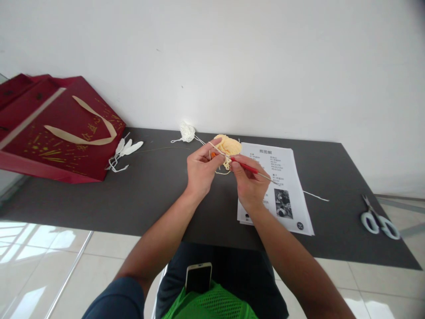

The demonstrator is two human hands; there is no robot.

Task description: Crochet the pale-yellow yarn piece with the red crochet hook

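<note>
My right hand (251, 182) grips a crochet hook (247, 167) with a red handle and a metal shaft. The hook's tip reaches toward my left hand (203, 167), whose fingers pinch white yarn and a small piece of work that they mostly hide. A strand runs over my left index finger and back to a white yarn ball (187, 132) near the wall. Just behind my fingers lies a pale yellow yarn bundle (229, 145). Something small and orange (213, 155) shows beside my left fingertips; its kind is unclear.
Printed pattern sheets (288, 177) lie under and beyond my right hand. Scissors (379, 218) rest on the dark table (159, 195) at far right. On the left stand a red paper bag (63, 133) and white leaf-like pieces (128, 148) with yarn tails. A phone (198, 277) is at my lap.
</note>
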